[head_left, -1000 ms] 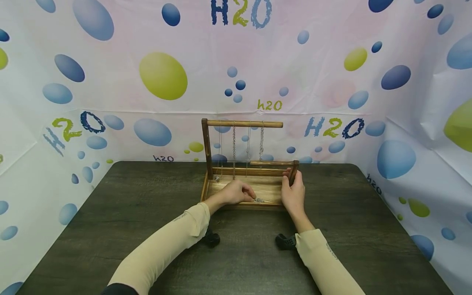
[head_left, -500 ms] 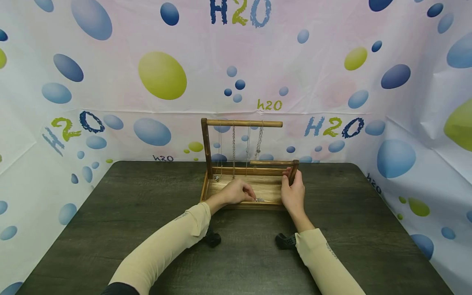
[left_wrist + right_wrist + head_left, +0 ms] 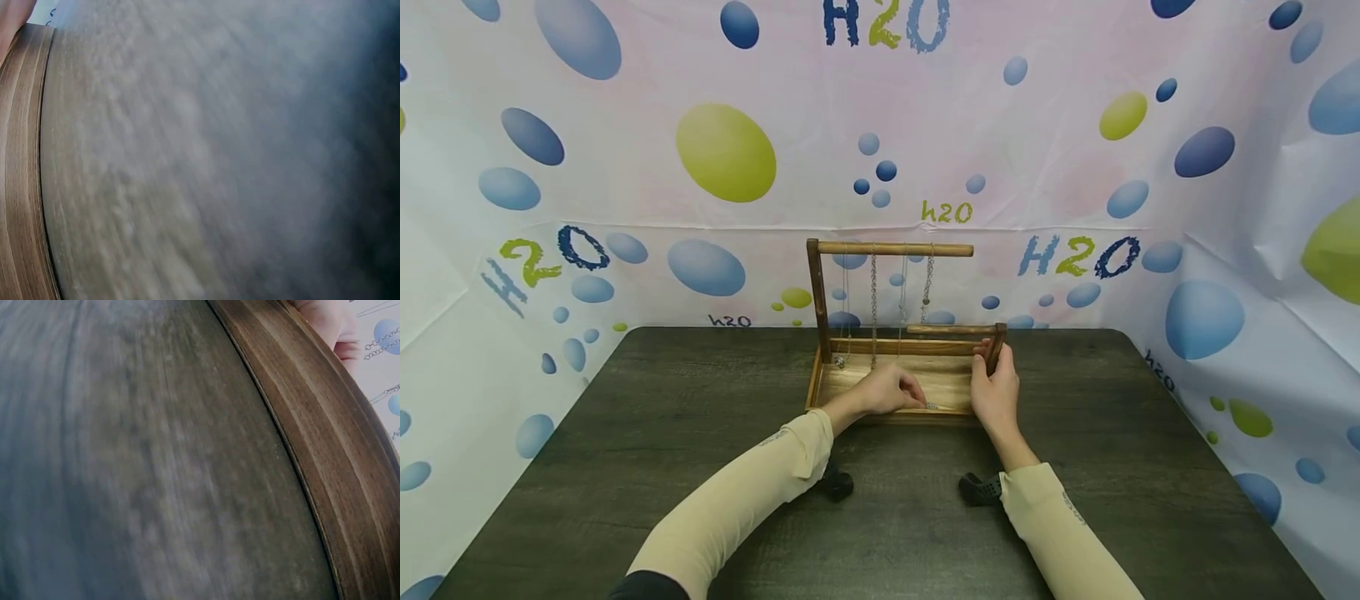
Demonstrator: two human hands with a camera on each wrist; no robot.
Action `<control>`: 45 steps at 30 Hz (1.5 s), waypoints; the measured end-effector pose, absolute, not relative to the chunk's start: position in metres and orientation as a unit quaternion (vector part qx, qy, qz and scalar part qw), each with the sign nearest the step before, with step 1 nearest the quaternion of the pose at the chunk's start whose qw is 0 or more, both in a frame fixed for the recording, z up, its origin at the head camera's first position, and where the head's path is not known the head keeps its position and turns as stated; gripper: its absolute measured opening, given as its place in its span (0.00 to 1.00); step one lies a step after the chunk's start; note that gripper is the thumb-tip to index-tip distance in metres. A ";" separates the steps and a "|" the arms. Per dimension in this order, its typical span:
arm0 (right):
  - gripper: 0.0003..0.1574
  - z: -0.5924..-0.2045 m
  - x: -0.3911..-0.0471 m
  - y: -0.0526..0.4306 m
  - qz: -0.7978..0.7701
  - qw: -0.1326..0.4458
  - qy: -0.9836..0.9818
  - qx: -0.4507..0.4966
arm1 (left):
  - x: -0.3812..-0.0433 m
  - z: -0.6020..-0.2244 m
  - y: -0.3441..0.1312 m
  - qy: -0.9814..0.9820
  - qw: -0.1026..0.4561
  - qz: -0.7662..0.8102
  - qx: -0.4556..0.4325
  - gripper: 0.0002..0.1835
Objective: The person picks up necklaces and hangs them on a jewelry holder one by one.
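A wooden jewelry stand (image 3: 891, 249) with a tray base (image 3: 812, 383) stands on the dark table. My left hand (image 3: 883, 390) reaches over the tray's front rim, its fingers curled and fingertips pinching at a small silver chain (image 3: 932, 406) lying by that rim. Most of the chain is hidden by the fingers. My right hand (image 3: 995, 390) grips the stand's short right post, thumb in front and fingers behind. Only a bit of the left hand (image 3: 11, 19) shows in the left wrist view. In the right wrist view, part of a hand (image 3: 328, 325) shows beyond the wooden rim (image 3: 312, 419).
Several necklaces hang from the upper bar, among them a thick chain (image 3: 874, 300) and one at the right (image 3: 928, 279). A lower bar (image 3: 951, 329) juts left from the short post. The dark table (image 3: 715, 400) surrounds the stand, with a patterned backdrop (image 3: 820, 100) behind.
My left hand has shifted slightly right, covering more of the small silver chain. The rightmost hanging necklace has swung a little left at its lower end. My right hand keeps its grip.
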State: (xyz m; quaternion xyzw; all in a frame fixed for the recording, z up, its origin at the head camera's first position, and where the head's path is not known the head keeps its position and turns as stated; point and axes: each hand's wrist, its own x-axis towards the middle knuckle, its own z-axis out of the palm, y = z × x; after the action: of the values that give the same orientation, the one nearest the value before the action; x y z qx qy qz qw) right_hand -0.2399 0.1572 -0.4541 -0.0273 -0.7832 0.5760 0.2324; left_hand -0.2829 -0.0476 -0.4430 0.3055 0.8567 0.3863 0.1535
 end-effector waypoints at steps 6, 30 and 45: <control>0.20 -0.453 -0.240 0.158 0.577 0.236 -0.782 -0.022 | -0.283 -0.442 -0.048 0.854 0.157 0.387 0.309 0.03; 0.20 -0.455 -0.240 0.158 0.578 0.231 -0.782 -0.027 | -0.286 -0.444 -0.049 0.857 0.172 0.362 0.325 0.07; 0.20 -0.457 -0.241 0.159 0.583 0.228 -0.780 -0.029 | -0.284 -0.440 -0.056 0.827 0.161 0.426 0.328 0.05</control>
State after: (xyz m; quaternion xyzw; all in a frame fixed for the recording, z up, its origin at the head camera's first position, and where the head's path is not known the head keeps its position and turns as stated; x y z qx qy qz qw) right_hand -0.2411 0.1587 -0.4565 -0.0290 -0.7797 0.5826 0.2275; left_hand -0.2838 -0.0562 -0.4395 0.3285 0.8272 0.4265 0.1611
